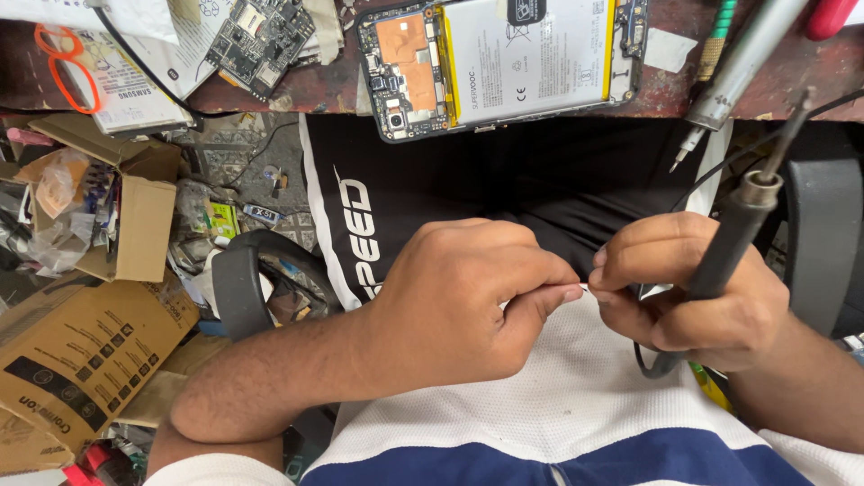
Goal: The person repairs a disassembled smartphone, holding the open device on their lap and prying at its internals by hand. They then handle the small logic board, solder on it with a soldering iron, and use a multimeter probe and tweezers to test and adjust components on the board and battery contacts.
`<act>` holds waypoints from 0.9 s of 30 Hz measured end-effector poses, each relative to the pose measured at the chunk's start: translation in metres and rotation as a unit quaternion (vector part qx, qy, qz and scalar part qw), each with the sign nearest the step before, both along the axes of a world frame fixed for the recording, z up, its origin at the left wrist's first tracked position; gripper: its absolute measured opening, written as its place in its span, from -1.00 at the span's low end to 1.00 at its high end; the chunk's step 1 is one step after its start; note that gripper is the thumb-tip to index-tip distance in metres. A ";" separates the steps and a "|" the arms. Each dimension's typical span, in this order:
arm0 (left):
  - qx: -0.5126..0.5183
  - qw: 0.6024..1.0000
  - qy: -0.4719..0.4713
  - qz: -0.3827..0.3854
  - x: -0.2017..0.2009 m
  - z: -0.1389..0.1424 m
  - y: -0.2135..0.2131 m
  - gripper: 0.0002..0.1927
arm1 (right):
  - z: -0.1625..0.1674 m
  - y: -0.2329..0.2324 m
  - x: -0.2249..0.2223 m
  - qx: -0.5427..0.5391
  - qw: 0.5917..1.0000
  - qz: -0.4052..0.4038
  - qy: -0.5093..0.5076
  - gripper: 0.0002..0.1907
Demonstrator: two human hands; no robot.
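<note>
1. Nearest the camera, the left hand (468,301) is curled shut over the person's lap, thumb and forefinger pinched on a thin, pale sliver (583,288) that is too small to identify.
2. The right hand (693,292) meets it fingertip to fingertip, pinching the same sliver from the other side.
3. That right hand also grips a soldering iron (733,238), its dark handle passing through the closed fist and its metal tip pointing up and to the right; a black cable (650,364) loops out below the palm.
4. Both hands hover above a white mesh shirt and black shorts (450,180) with a white stripe.
5. To the left, on the floor, sit open cardboard boxes (108,270) full of clutter, with a black curved armrest (238,279) just beside them.
6. Farther off, on the edge of the table (315,90), lies an opened phone (499,58), back cover off, showing a white battery and a copper-coloured shield.
7. Left of the phone rests a loose circuit board (259,36); to its right, a silver tool (742,63) juts over the table edge.
</note>
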State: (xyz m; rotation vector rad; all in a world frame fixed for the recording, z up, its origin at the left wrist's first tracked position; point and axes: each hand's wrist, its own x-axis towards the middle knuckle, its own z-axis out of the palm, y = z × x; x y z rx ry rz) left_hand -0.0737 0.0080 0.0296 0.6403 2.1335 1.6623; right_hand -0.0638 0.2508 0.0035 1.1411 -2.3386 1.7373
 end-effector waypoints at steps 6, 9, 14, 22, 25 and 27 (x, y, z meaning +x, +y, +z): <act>0.004 1.000 0.012 0.013 0.001 0.001 -0.002 -0.94 | -0.011 0.008 -0.005 -0.074 0.996 -0.031 0.030 -0.48; -0.007 0.999 0.029 0.020 0.004 0.003 -0.003 -0.94 | -0.009 0.012 0.002 -0.040 0.998 -0.047 0.010 -0.50; -0.003 0.999 0.046 0.025 0.006 0.003 -0.003 -0.94 | -0.012 0.005 0.006 -0.023 0.999 -0.044 0.014 -0.52; 0.016 0.998 0.019 0.060 0.001 0.004 -0.004 -0.92 | -0.002 0.002 -0.001 0.027 0.997 -0.070 0.015 -0.53; 0.024 0.997 0.001 0.070 0.001 0.004 -0.003 -0.93 | 0.001 0.000 -0.001 0.016 0.998 -0.062 0.017 -0.52; 0.028 0.997 0.002 0.069 0.001 0.003 -0.003 -0.93 | 0.001 -0.001 0.000 0.002 0.998 -0.054 0.020 -0.50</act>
